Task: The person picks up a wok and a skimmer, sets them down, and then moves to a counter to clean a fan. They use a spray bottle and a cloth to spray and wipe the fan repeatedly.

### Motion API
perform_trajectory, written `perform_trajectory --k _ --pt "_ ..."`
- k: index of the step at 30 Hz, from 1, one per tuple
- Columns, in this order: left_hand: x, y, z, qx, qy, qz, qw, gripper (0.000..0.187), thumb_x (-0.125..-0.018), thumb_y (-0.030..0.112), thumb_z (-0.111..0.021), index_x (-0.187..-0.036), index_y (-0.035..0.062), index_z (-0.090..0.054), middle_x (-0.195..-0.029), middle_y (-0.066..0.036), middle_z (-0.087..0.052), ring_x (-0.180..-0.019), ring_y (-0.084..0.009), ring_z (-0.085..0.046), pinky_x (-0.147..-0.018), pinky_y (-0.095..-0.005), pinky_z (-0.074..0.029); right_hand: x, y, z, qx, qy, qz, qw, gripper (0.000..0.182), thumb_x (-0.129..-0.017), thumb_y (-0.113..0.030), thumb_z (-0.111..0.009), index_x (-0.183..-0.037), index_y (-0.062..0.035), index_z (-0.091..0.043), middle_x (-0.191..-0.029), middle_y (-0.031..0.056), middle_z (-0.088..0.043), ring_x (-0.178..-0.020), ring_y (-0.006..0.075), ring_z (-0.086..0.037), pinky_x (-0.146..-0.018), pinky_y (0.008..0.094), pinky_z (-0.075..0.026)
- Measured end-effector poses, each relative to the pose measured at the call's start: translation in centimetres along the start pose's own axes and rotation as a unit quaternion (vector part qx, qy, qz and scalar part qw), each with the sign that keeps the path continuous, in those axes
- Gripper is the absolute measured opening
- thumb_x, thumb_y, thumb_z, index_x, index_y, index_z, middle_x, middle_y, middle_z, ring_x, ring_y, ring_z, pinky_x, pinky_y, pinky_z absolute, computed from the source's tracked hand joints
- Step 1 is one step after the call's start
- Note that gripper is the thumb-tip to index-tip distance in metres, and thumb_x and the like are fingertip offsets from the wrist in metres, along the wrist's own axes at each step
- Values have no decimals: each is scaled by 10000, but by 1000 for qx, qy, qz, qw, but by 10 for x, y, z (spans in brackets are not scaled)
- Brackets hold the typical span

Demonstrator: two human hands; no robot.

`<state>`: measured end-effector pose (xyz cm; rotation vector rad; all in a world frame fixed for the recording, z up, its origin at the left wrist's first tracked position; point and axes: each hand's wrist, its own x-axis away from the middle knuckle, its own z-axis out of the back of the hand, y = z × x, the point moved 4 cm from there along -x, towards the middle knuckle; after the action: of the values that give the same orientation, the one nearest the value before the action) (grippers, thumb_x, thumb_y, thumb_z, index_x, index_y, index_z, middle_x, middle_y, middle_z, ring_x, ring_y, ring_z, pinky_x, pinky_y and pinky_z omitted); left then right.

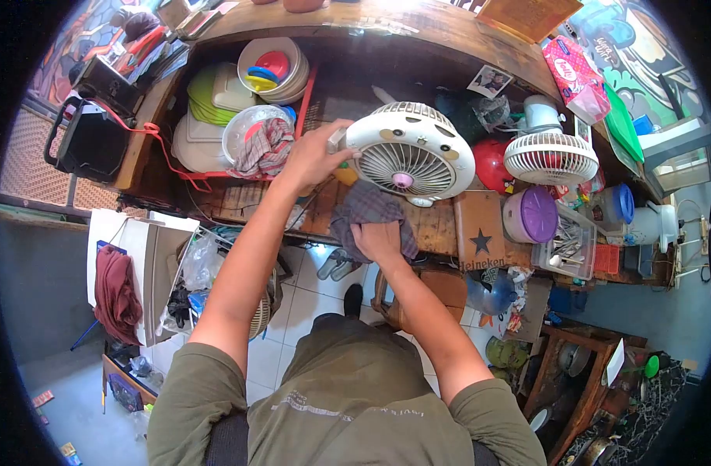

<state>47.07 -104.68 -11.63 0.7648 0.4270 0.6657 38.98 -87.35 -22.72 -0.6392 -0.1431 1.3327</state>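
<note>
A white fan with a pink centre cap and a face-like pattern stands on the wooden counter. My left hand is closed on the fan's left edge, thumb on its front. Below the fan, my right hand presses a grey checked cloth at the counter's front edge, with its fingers partly sunk in the folds. The cloth touches the area under the fan's lower left rim.
Left of the fan are stacked bowls and a red-checked cloth. To the right stand a wooden Heineken box, a second fan, a purple-lidded tub and a cutlery bin. A stool is below the counter.
</note>
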Motion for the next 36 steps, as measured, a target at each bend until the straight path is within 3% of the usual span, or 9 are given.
perform_trajectory --k 8,10,13,20,22,25,29,33,36 --pt "4 3 1 0 27 -31 999 504 -766 341 -767 -1217 174 -616 -1022 -154 -694 -948 -358 -655 -794 -427 -491 21 10 14 3 -88 -84 993 358 -828 -249 -612 -1135 -72 -658 -1206 182 -619 -1103 360 -578 -972 444 -425" --pt "4 2 0 2 18 -12 1000 524 -747 338 -782 -1219 166 -633 -1077 -152 -687 -992 -359 -648 -825 -420 -494 23 -7 51 -68 130 64 987 368 -811 -206 -628 -1157 -81 -655 -1210 167 -621 -1135 363 -567 -1001 454 -409" --pt "6 3 -1 34 7 -6 999 531 -736 336 -789 -1215 167 -635 -1082 -151 -685 -1010 -355 -643 -843 -416 -496 6 -22 87 -34 200 107 973 395 -792 -191 -630 -1172 -86 -645 -1202 156 -623 -1167 339 -554 -992 461 -411" --pt "3 -30 -11 16 69 -112 991 473 -773 291 -736 -1213 146 -638 -1127 -161 -670 -1049 -349 -631 -889 -406 -494 -77 -48 123 52 184 107 976 368 -784 -271 -684 -1109 -99 -667 -1169 136 -628 -1117 347 -565 -988 465 -404" --pt "-3 -64 -24 324 22 30 945 428 -807 285 -663 -1202 123 -644 -1158 -159 -661 -1080 -347 -622 -903 -404 -492 -92 -53 110 87 109 125 982 331 -793 -270 -675 -1073 -92 -668 -1153 133 -628 -1103 325 -566 -978 456 -407" --pt "2 -45 -15 66 56 -52 995 412 -822 278 -610 -1196 109 -647 -1174 -160 -656 -1096 -345 -617 -908 -404 -491 -99 -49 116 90 169 221 956 292 -805 -239 -646 -1055 -91 -672 -1152 128 -629 -1104 313 -568 -979 441 -409" --pt "4 -17 -8 52 93 -78 991 415 -813 261 -638 -1213 151 -642 -1185 -131 -656 -1092 -342 -618 -905 -408 -491 -95 -26 152 138 151 252 946 267 -799 -236 -633 -1020 -94 -683 -1117 122 -644 -1067 307 -587 -954 448 -424" --pt "7 -13 -13 6 64 -49 997 536 -715 203 -784 -1228 212 -627 -1153 -108 -672 -1062 -332 -628 -886 -413 -495 -79 31 176 238 125 -3 963 208 -790 -217 -620 -939 -80 -670 -958 103 -653 -898 325 -603 -812 469 -442" --pt "11 -3 -7 12 59 -49 997 561 -695 195 -810 -1223 175 -624 -1156 -103 -670 -1068 -319 -628 -886 -394 -490 -60 76 175 145 183 -58 971 266 -795 -212 -616 -1012 -59 -640 -998 126 -636 -959 350 -572 -863 484 -421"
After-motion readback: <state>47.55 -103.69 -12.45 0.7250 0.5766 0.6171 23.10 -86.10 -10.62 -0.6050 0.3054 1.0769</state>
